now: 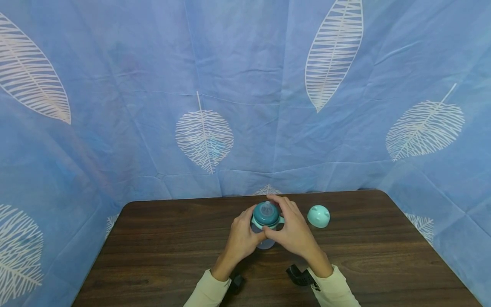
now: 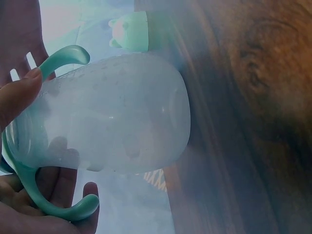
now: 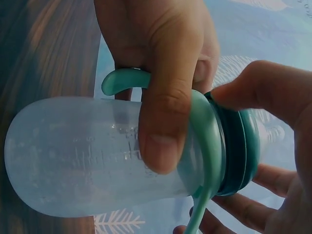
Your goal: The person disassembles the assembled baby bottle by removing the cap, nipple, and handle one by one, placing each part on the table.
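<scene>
A clear baby bottle stands upright between both hands, with its base close to the dark wooden tabletop. It has a mint two-handled ring, a teal collar and a clear nipple on top. My left hand grips the bottle just below the collar, its thumb across the front near the printed scale marks. My right hand holds the teal collar, with the thumb on one side and the fingers around the other. A mint domed cap lies right of my right hand.
The brown wooden table has rounded far corners. Behind it hangs a blue cloth with white leaf prints. Black straps with devices sit on the wrists, by the pale sleeves.
</scene>
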`<state>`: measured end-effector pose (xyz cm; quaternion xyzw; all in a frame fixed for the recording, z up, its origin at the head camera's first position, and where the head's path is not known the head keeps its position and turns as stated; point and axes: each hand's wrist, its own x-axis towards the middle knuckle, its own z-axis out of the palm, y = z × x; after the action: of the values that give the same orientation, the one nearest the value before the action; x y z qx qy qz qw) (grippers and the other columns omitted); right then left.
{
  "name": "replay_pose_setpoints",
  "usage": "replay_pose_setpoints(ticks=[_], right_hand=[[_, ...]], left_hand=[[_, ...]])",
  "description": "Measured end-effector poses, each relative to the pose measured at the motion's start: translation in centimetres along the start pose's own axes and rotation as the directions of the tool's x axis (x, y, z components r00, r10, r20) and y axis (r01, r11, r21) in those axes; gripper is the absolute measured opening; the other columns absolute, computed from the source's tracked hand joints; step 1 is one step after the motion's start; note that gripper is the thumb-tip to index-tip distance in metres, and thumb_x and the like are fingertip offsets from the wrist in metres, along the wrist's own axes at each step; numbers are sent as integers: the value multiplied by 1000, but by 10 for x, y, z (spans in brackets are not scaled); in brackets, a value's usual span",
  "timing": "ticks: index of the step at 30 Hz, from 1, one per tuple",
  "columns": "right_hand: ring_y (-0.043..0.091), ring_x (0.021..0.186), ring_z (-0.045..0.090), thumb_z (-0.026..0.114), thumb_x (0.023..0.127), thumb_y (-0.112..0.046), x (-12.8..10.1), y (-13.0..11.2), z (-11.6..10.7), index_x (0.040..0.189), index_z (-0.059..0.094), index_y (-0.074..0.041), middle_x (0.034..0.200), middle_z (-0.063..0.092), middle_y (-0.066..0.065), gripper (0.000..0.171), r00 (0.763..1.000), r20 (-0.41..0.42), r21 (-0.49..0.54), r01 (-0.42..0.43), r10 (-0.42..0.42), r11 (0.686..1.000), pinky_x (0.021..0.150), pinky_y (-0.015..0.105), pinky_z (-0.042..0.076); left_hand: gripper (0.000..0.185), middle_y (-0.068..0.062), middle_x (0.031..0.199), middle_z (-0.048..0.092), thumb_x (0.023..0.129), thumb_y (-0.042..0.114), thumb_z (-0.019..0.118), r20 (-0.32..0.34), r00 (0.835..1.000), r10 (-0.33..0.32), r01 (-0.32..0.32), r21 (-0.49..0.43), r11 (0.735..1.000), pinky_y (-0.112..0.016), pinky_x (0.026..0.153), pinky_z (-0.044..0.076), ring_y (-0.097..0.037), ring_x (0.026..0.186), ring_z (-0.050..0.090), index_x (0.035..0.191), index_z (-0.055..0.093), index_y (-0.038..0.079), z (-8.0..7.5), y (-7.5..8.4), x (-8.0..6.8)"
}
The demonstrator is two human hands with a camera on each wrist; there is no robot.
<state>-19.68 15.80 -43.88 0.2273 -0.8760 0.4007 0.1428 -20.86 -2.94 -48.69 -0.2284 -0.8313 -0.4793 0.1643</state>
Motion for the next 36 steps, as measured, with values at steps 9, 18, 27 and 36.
replay_pose_setpoints(ticks=[9,18,27,36], right_hand=[[26,101,50,100,81,-43,0,-1,8,153,59,-8,114,56,4,90,996,-46,-91,-82,78,992,85,47,47],[22,97,45,102,81,-38,0,-1,9,151,60,-6,108,52,2,88,997,-70,-115,-54,46,992,83,45,44],[27,107,55,97,87,-27,0,-1,5,152,58,-8,122,60,6,79,999,-52,-47,-17,15,999,87,50,52],[35,125,59,93,88,-16,0,-1,-1,155,56,-9,136,63,11,77,999,3,74,-44,44,996,99,63,58]], left_hand=[[68,-21,128,74,89,19,94,12,1000,-23,23,-7,1000,-58,94,61,-38,115,74,144,63,-7,0,0,0],[69,-19,127,74,91,23,92,27,998,-51,51,-18,999,-56,94,62,-36,114,74,146,63,-4,0,0,0],[71,-23,129,73,91,24,93,20,999,-40,40,-9,999,-58,95,61,-39,116,74,146,62,-8,0,-1,0],[72,-22,130,73,91,25,93,23,998,-51,51,-17,999,-59,95,61,-39,117,73,147,62,-7,-1,1,1]])
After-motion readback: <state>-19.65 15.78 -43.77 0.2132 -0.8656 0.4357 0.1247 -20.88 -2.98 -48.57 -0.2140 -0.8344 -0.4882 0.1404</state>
